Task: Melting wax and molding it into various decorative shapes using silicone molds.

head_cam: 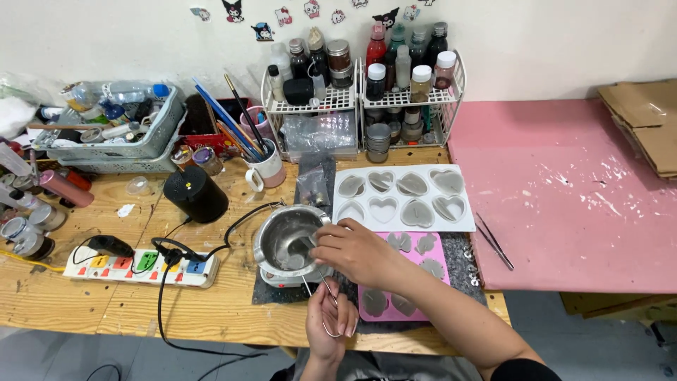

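Right hand (pixel 356 250) reaches into the round steel pot (pixel 285 240) — its fingers' grip unclear; at 6 o'clock, left hand (pixel 328 324) pinches thin metal tweezers (pixel 326 296).

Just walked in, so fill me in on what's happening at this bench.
A person sits at a cluttered wooden workbench. Their right hand reaches to the rim of a small round steel pot standing on a little white base. Their left hand, below it, holds thin metal tweezers. Beside the pot lie a white mould tray with heart-shaped cavities and a pink silicone mould. Another pair of tweezers rests on the pink mat.
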